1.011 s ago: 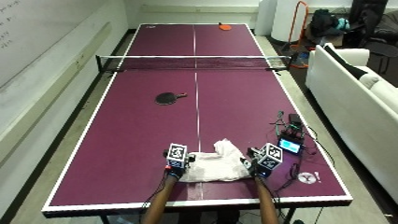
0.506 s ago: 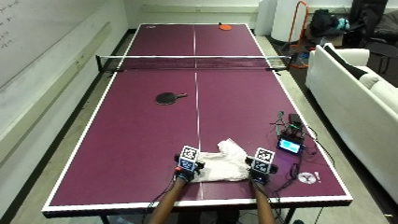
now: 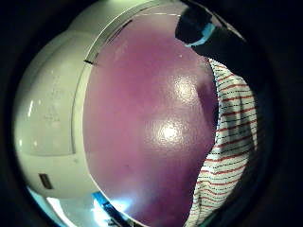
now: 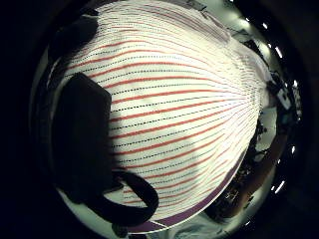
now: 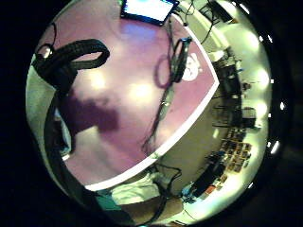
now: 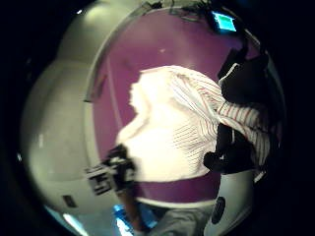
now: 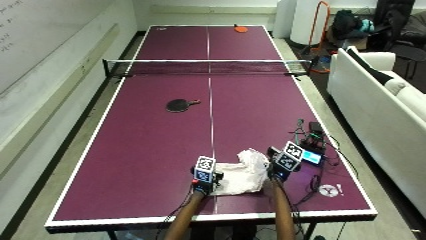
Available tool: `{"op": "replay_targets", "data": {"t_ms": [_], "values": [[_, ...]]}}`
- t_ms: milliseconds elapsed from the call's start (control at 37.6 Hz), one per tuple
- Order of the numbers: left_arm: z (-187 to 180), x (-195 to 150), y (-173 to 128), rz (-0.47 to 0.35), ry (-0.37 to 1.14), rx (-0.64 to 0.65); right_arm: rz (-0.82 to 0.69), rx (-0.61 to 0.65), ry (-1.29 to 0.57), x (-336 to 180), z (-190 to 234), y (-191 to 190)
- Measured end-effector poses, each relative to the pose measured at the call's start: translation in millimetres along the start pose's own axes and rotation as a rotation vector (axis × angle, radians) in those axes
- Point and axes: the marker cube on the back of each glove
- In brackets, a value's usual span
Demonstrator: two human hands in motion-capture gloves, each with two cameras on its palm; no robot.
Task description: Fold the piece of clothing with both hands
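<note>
Hands flank the white red-striped knit garment point(image 7: 241, 172) near the purple table's point(image 7: 133, 165) near edge: right hand point(image 7: 279, 167) pinches one side; left hand point(image 7: 203, 181) covers the other, grip unclear. Uneven pull risks a skewed, bunched fold.

**Where everything sits on the table**

Garment point(image 7: 241, 172) lies near the table's point(image 7: 140, 150) near edge, between left hand point(image 7: 204, 177) and right hand point(image 7: 279, 167). Small screen device point(image 7: 311, 156) by the right edge. Paddle point(image 7: 180, 104) mid-table, net point(image 7: 208, 67) behind it.
</note>
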Motion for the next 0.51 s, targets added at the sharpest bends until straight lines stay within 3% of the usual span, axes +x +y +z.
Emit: {"op": "replay_targets", "data": {"t_ms": [133,240,319,373,452,506], "values": [[-7.0,-10.6,-8.7,-0.028,0.106,0.072,-0.113,-0.024,-0.17,-46.4,10.4,-24.4],[-20.5,-30.2,-9.4,-0.059,0.382,0.095,-0.243,-0.046,-0.211,-103.3,11.2,-10.9],[-39.9,-51.4,-3.5,-0.086,0.517,0.189,-0.308,-0.051,-0.164,-140.7,24.3,-2.9],[-54.2,-66.3,4.8,-0.109,0.505,0.259,-0.312,-0.059,-0.088,-155.6,24.9,15.0],[-70.1,-93.7,18.6,-0.183,0.336,0.341,-0.319,-0.094,0.018,-172.7,3.7,75.1],[-61.9,-111.5,13.8,-0.208,0.232,0.361,-0.361,-0.106,0.025,-187.8,3.4,99.7]]}}
